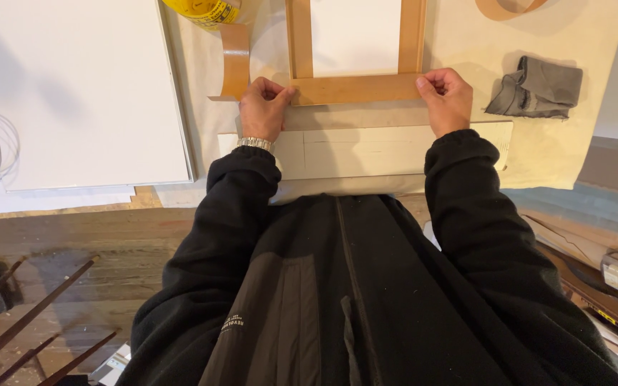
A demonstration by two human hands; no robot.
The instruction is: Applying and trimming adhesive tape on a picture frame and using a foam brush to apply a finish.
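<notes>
A cloth-covered bench [595, 64] is being worked at. The wooden frame [355, 88] is lying just ahead, its near bar running left to right; each end is being pinched, by the left hand [262, 109] and right hand [446, 100] alike, equally near.

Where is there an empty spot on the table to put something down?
Bare cloth lies between the wooden frame and the grey rag, and below the rag to the table edge. The big white board on the left is bare too. It is crowded around the left hand, by the tape strip.
</notes>
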